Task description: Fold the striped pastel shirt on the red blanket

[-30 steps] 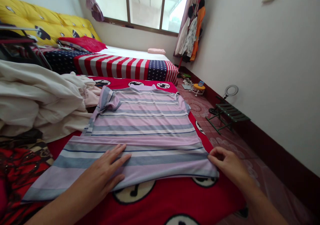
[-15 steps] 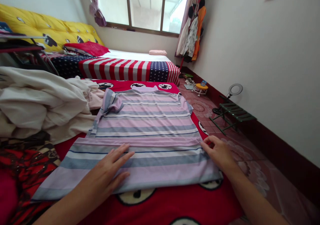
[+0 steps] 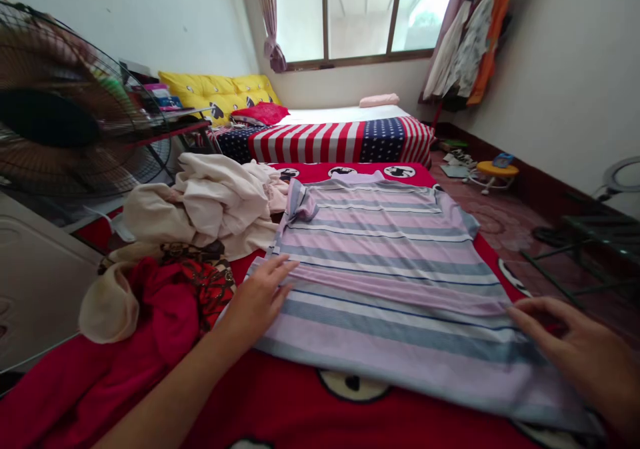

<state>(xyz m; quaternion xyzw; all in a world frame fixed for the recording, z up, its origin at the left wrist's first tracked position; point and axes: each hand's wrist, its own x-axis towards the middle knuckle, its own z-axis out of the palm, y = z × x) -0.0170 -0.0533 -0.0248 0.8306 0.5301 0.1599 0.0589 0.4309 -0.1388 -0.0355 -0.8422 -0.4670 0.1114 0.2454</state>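
A red cloth printed with round medallions (image 3: 280,396) fills the lower middle of the frame, under the striped short-sleeved shirt (image 3: 380,236); the shirt spreads from the centre to the lower right, its near part folded over, its collar pointing away; the right hand (image 3: 583,346), at lower right, has thumb and forefinger brought together on the right end of the fold; the left hand (image 3: 260,296), left of centre, lies with fingers loosely spread on the fold's left end, so the shirt stretches between both and beyond them; crimson cloth (image 3: 170,309) sits at lower left, a cream cloth heap (image 3: 220,196) behind it, just beside the shirt; farther off are a fan (image 3: 47,116) at upper left, a yellow stool (image 3: 497,169) at right, then a bed with a stars-and-stripes cover (image 3: 320,144) below the window (image 3: 360,19).
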